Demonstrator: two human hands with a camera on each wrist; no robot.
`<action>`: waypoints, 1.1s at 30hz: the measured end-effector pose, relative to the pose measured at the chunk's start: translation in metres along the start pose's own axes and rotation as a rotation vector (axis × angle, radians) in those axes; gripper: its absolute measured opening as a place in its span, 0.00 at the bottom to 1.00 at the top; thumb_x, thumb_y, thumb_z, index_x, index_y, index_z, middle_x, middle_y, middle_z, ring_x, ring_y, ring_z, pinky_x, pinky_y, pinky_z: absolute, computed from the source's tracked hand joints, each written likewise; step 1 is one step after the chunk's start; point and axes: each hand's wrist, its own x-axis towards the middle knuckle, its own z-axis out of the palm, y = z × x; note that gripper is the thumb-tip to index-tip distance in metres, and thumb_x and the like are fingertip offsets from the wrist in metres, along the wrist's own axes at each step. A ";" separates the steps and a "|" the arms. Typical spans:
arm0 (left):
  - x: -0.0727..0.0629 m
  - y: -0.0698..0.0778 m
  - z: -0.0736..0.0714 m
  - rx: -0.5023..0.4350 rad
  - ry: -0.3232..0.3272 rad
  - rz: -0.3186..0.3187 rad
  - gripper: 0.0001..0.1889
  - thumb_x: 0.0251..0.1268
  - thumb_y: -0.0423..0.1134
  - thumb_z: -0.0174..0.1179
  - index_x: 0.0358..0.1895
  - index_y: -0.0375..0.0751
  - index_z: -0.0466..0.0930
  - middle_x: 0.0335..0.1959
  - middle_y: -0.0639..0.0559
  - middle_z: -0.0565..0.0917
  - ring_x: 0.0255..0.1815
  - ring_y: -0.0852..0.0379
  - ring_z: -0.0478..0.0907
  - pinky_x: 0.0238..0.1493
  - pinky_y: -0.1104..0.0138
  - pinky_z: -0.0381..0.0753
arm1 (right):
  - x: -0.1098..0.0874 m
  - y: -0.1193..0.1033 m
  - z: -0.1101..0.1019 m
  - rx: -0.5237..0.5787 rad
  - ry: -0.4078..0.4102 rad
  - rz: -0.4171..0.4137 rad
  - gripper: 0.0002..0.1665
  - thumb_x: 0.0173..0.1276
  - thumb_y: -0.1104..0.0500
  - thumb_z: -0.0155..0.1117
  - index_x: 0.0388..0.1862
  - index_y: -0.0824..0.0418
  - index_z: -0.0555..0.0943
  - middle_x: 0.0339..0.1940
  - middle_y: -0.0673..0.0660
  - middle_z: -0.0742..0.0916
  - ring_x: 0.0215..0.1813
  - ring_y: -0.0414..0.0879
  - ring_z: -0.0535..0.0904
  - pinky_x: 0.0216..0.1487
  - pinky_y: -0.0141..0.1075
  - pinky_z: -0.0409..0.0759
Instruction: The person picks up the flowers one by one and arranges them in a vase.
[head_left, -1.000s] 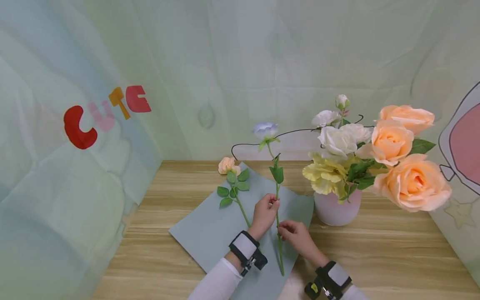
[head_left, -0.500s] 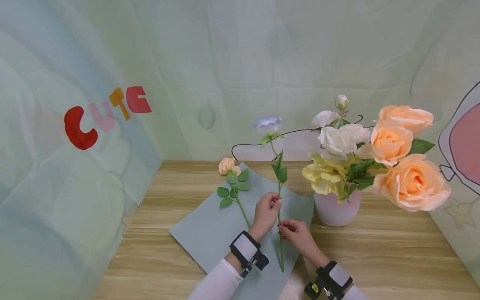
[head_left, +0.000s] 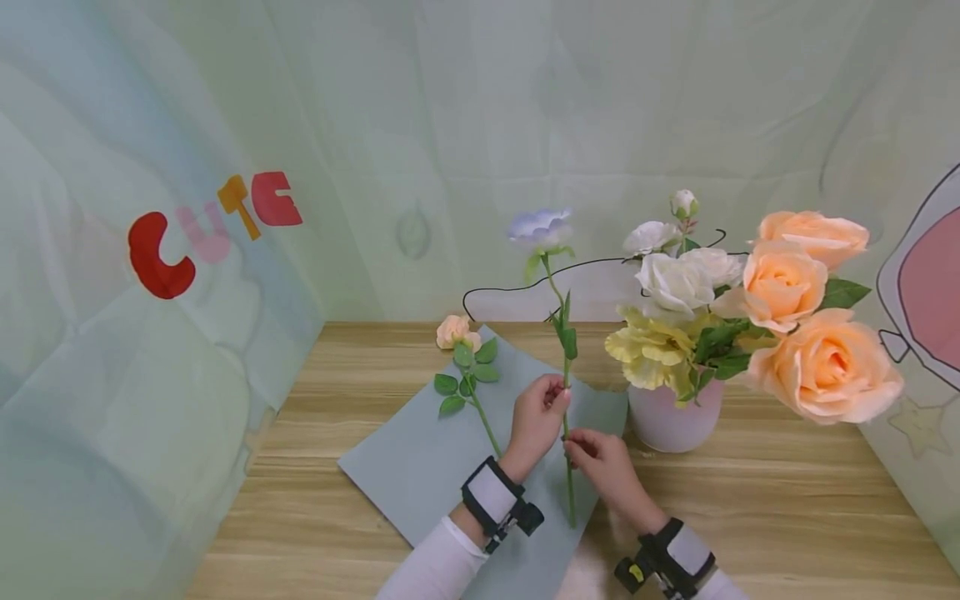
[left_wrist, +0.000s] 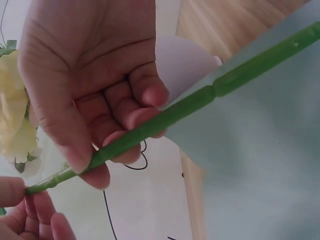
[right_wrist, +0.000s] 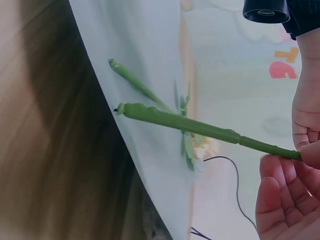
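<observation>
A pale-lilac artificial flower [head_left: 540, 229] with a long green stem is held up over the paper sheet in the head view. My left hand [head_left: 536, 421] pinches its stem [head_left: 569, 492] just below the leaves. A little lower, my right hand [head_left: 603, 467] pinches the same stem between thumb and fingers. The right hand [left_wrist: 100, 85] fills the top of the left wrist view, its fingers curled behind the stem [left_wrist: 170, 117]. In the right wrist view the cut stem end [right_wrist: 122, 109] hangs free beside the paper. A small peach flower [head_left: 456, 332] lies on the sheet.
A blue-grey paper sheet [head_left: 420, 454] lies on the wooden table [head_left: 285, 500] under both hands. On the right, a pinkish-white vase [head_left: 675, 421] holds white flowers [head_left: 675, 283], a yellow flower [head_left: 648, 350] and large peach roses [head_left: 832, 362]. Printed cloth [head_left: 450, 125] hangs behind.
The lilac flower has risen and shifted slightly right, its stem end lifting too. Both hands moved up and right with it, still pinching the stem. The peach flower and vase stayed put.
</observation>
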 end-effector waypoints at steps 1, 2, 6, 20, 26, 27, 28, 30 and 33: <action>0.000 0.001 0.000 -0.003 0.001 0.007 0.08 0.59 0.35 0.53 0.40 0.40 0.77 0.32 0.50 0.78 0.32 0.62 0.71 0.34 0.73 0.71 | -0.002 -0.006 -0.001 -0.012 0.007 -0.008 0.10 0.62 0.65 0.55 0.36 0.72 0.79 0.28 0.61 0.83 0.24 0.36 0.74 0.27 0.28 0.75; 0.000 0.003 -0.001 -0.006 0.003 0.016 0.08 0.59 0.34 0.53 0.40 0.39 0.77 0.32 0.49 0.78 0.32 0.62 0.71 0.34 0.73 0.71 | -0.003 -0.011 -0.003 -0.020 0.015 -0.012 0.09 0.61 0.65 0.56 0.35 0.71 0.79 0.27 0.61 0.83 0.24 0.36 0.74 0.27 0.27 0.74; -0.001 0.010 -0.002 -0.012 0.011 0.045 0.08 0.59 0.34 0.53 0.40 0.38 0.77 0.32 0.48 0.78 0.31 0.62 0.71 0.34 0.73 0.71 | -0.007 -0.023 -0.007 -0.070 0.047 -0.072 0.07 0.60 0.67 0.56 0.33 0.70 0.80 0.26 0.60 0.83 0.24 0.33 0.72 0.26 0.27 0.73; -0.002 0.037 -0.008 -0.044 0.076 0.273 0.07 0.59 0.32 0.54 0.38 0.34 0.76 0.31 0.44 0.78 0.30 0.58 0.73 0.33 0.74 0.73 | -0.001 -0.028 -0.023 -0.200 0.149 -0.331 0.05 0.57 0.67 0.59 0.31 0.67 0.81 0.26 0.56 0.85 0.26 0.31 0.74 0.26 0.27 0.75; -0.005 0.051 -0.009 -0.071 0.097 0.357 0.07 0.59 0.33 0.54 0.38 0.33 0.76 0.30 0.42 0.78 0.30 0.55 0.74 0.31 0.75 0.73 | -0.002 -0.037 -0.031 -0.205 0.167 -0.347 0.05 0.57 0.68 0.59 0.32 0.67 0.81 0.27 0.56 0.84 0.27 0.32 0.72 0.27 0.28 0.75; -0.005 0.052 -0.010 -0.078 0.100 0.370 0.07 0.59 0.34 0.54 0.38 0.33 0.76 0.30 0.42 0.78 0.29 0.54 0.74 0.31 0.75 0.72 | -0.003 -0.039 -0.032 -0.205 0.174 -0.355 0.05 0.57 0.68 0.59 0.32 0.67 0.81 0.27 0.56 0.84 0.27 0.31 0.72 0.27 0.27 0.75; -0.006 0.054 -0.010 -0.087 0.103 0.386 0.07 0.59 0.34 0.54 0.37 0.33 0.76 0.30 0.42 0.78 0.29 0.53 0.74 0.31 0.75 0.72 | -0.003 -0.040 -0.033 -0.205 0.183 -0.371 0.05 0.57 0.69 0.59 0.32 0.67 0.81 0.27 0.56 0.84 0.27 0.31 0.72 0.26 0.28 0.75; -0.005 0.057 -0.009 -0.105 0.105 0.413 0.08 0.59 0.33 0.55 0.37 0.31 0.76 0.29 0.41 0.77 0.28 0.52 0.74 0.30 0.75 0.72 | -0.004 -0.042 -0.035 -0.207 0.203 -0.403 0.04 0.57 0.70 0.59 0.31 0.68 0.81 0.26 0.56 0.83 0.27 0.31 0.72 0.25 0.27 0.75; -0.004 0.061 -0.008 -0.110 0.110 0.442 0.07 0.58 0.33 0.55 0.37 0.31 0.75 0.29 0.41 0.77 0.28 0.53 0.73 0.30 0.74 0.73 | -0.004 -0.045 -0.038 -0.201 0.223 -0.449 0.05 0.56 0.71 0.59 0.31 0.69 0.80 0.26 0.57 0.84 0.28 0.29 0.72 0.25 0.27 0.75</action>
